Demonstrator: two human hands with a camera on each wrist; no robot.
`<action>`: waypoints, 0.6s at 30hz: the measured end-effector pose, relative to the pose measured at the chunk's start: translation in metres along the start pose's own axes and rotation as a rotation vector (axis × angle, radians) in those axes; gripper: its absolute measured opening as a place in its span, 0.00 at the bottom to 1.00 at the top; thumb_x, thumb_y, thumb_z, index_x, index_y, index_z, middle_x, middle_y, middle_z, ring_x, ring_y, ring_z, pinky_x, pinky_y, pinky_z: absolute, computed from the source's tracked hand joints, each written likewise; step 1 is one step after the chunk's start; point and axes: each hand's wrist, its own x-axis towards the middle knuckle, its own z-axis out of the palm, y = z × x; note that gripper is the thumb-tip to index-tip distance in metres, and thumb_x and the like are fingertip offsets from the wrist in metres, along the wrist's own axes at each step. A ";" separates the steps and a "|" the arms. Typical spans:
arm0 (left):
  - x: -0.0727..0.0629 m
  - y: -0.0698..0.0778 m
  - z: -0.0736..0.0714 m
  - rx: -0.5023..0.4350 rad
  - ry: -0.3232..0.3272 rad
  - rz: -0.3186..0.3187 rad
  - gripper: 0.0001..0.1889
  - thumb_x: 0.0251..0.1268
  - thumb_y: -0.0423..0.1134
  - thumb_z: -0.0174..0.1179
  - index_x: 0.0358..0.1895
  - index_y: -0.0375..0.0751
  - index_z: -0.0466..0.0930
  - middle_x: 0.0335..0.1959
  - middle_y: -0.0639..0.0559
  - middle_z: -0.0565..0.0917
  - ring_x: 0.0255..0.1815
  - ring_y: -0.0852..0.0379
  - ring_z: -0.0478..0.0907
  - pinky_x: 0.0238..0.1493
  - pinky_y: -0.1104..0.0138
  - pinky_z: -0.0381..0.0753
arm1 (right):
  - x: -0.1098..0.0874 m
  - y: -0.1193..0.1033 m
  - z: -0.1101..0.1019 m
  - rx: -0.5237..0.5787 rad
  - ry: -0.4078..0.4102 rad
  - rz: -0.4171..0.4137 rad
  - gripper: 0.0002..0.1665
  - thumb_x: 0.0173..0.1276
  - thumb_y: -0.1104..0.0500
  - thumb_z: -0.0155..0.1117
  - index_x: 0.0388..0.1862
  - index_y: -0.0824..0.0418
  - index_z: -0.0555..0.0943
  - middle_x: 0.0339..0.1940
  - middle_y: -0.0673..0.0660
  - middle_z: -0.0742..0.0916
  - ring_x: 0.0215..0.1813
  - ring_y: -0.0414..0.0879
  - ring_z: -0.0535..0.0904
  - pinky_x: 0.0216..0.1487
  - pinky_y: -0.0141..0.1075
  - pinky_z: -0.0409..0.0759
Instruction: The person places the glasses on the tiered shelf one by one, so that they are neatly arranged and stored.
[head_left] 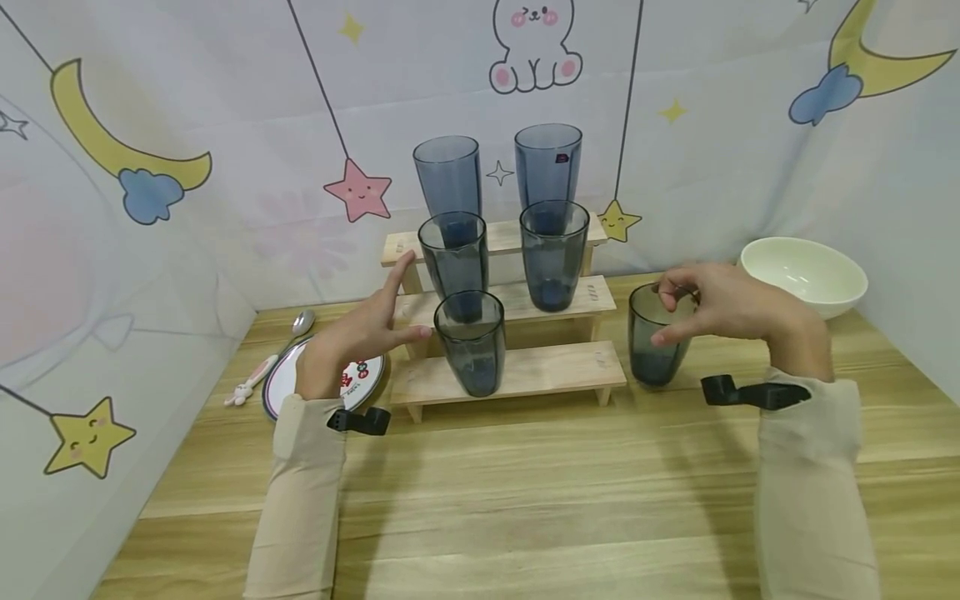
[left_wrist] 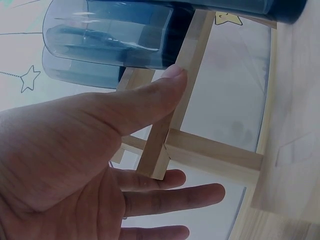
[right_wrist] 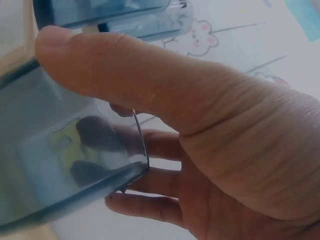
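Observation:
At the rack's right end a grey-blue drinking glass (head_left: pixel 654 358) stands upright, slightly tilted in view. My right hand (head_left: pixel 738 308) holds it near the rim, thumb on the near side and fingers round the far side. The right wrist view shows those fingers (right_wrist: pixel 155 145) through the glass wall. My left hand (head_left: pixel 360 333) is spread at the left end of the stepped wooden rack (head_left: pixel 555 371), holding nothing. Its thumb (left_wrist: pixel 150 97) overlaps a rack rail in the left wrist view. On the lowest step, a glass (head_left: pixel 472 350) is nearest to it.
Two glasses (head_left: pixel 555 258) stand on the middle step and two taller blue ones (head_left: pixel 547 162) on the top. A patterned plate (head_left: pixel 367 379) and a spoon (head_left: pixel 262 367) lie at left. A pale bowl (head_left: pixel 806 271) is at back right. A printed cloth (head_left: pixel 247 108) hangs behind.

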 end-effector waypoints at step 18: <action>-0.001 0.000 0.000 0.005 -0.001 -0.006 0.56 0.70 0.48 0.63 0.80 0.61 0.21 0.82 0.38 0.38 0.78 0.33 0.46 0.75 0.42 0.50 | -0.007 -0.051 -0.002 -0.087 0.123 -0.180 0.22 0.50 0.46 0.84 0.35 0.52 0.81 0.45 0.46 0.82 0.42 0.46 0.74 0.39 0.37 0.70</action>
